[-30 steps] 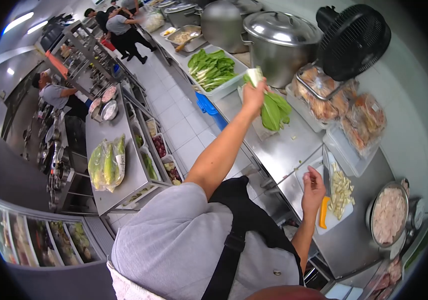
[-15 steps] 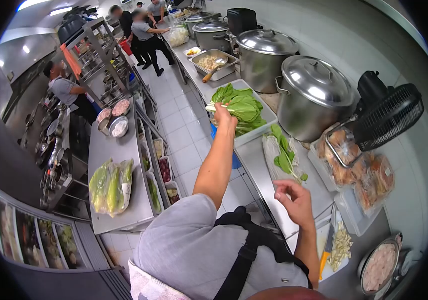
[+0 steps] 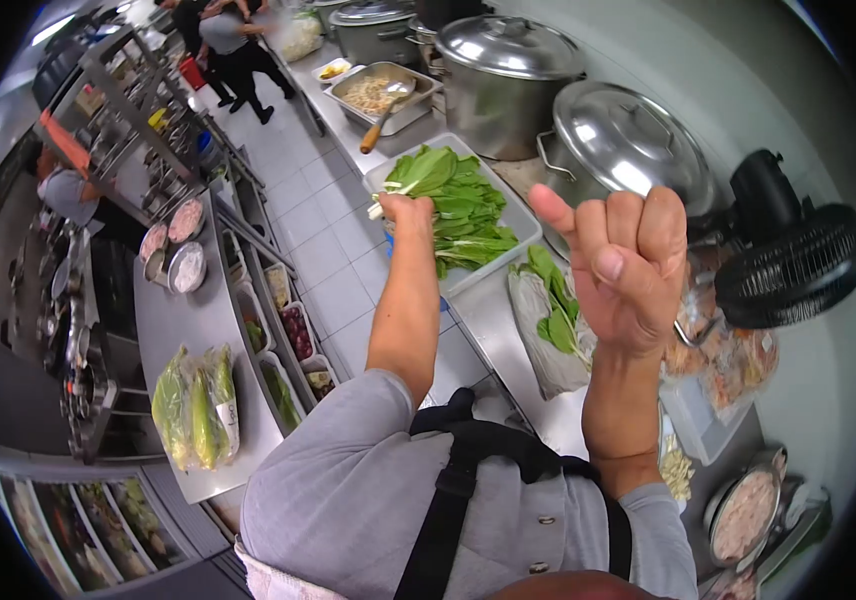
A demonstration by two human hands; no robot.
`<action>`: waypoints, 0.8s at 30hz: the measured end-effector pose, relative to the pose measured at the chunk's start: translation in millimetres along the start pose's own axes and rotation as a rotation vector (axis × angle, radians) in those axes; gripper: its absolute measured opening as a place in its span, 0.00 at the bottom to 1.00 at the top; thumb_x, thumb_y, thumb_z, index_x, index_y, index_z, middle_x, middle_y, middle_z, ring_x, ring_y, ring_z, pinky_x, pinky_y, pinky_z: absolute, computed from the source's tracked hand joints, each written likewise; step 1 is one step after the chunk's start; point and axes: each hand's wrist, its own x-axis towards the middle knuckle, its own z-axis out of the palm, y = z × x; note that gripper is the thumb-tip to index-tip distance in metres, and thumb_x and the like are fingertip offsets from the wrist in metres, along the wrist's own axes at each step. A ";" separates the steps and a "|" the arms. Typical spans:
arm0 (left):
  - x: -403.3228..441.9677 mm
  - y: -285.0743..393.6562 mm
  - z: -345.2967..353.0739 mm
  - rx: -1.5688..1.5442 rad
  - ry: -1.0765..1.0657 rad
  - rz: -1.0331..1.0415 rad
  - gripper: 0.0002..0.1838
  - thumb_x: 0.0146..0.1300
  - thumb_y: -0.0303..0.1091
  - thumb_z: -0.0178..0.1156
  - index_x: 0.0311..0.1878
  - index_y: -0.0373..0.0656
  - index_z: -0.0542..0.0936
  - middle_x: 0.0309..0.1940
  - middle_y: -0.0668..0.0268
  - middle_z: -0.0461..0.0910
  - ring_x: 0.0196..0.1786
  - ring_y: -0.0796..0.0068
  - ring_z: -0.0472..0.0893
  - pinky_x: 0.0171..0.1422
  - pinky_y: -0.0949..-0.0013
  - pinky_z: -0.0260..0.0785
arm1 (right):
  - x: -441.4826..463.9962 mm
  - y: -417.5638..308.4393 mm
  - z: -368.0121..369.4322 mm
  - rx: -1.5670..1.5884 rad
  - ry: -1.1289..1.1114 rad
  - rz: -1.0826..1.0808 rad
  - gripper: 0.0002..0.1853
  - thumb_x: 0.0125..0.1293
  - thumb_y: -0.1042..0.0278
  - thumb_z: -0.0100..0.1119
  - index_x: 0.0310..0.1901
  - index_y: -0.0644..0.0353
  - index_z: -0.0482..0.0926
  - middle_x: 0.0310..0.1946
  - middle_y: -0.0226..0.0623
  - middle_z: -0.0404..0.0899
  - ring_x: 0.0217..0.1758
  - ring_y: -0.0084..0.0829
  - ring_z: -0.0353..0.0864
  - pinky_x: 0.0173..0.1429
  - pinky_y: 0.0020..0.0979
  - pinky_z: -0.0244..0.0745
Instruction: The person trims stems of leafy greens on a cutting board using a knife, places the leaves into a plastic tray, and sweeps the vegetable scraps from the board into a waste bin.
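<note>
My left hand (image 3: 408, 207) is closed round the pale stems of a bunch of leafy greens (image 3: 428, 172), over the near-left side of a clear plastic tray (image 3: 526, 245). More green leaves lie in that tray, under and beside the bunch. Raised close to the camera is my right hand (image 3: 633, 265), palm towards me, with fingers curled in, thumb folded across and the little finger sticking out. Nothing shows in it. Behind and left of it, a few loose leafy stems (image 3: 553, 300) rest on a crumpled pale plastic bag (image 3: 538, 345).
Large lidded pots (image 3: 513, 85) line the wall. A metal pan (image 3: 383, 95) of food holds a wooden-handled spoon. At right stand a black fan (image 3: 793, 265), bagged food (image 3: 738, 370) and a bowl of pale meat (image 3: 745, 515). Bagged vegetables (image 3: 196, 410) lie on the left counter. Several people work beyond.
My left hand has lowered the bunch of greens onto the leaves in the tray. My right hand has risen from the counter towards the camera, its fingers curling. The view has tilted down.
</note>
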 end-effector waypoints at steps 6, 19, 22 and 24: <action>-8.1 -1.8 17.8 -0.101 -0.026 0.023 0.32 0.80 0.55 0.39 0.71 0.39 0.71 0.68 0.51 0.74 0.67 0.42 0.77 0.72 0.30 0.69 | 10.0 22.9 -10.9 -0.100 -0.098 0.090 0.21 0.60 0.88 0.59 0.26 0.51 0.58 0.21 0.23 0.60 0.25 0.20 0.60 0.74 0.62 0.71; -35.5 -24.7 -16.1 0.132 -0.096 -0.138 0.26 0.79 0.49 0.46 0.69 0.40 0.73 0.66 0.55 0.77 0.67 0.49 0.77 0.73 0.35 0.68 | 36.5 25.7 44.3 -0.369 -0.338 0.426 0.25 0.59 0.83 0.68 0.60 0.64 0.83 0.22 0.19 0.65 0.27 0.12 0.68 0.56 0.34 0.83; -44.7 -12.1 5.9 0.325 -0.246 -0.159 0.25 0.79 0.47 0.48 0.68 0.40 0.73 0.66 0.56 0.77 0.67 0.51 0.77 0.73 0.36 0.68 | 10.5 21.2 12.6 -0.710 -0.549 0.440 0.28 0.60 0.77 0.71 0.64 0.58 0.82 0.25 0.23 0.75 0.28 0.18 0.75 0.50 0.30 0.82; -44.2 -4.8 21.3 0.494 -0.320 -0.103 0.24 0.79 0.46 0.49 0.68 0.40 0.73 0.66 0.57 0.77 0.67 0.52 0.77 0.73 0.37 0.68 | 0.1 9.5 7.5 -0.862 -0.628 0.317 0.28 0.61 0.75 0.69 0.65 0.56 0.80 0.26 0.25 0.76 0.31 0.22 0.78 0.49 0.33 0.80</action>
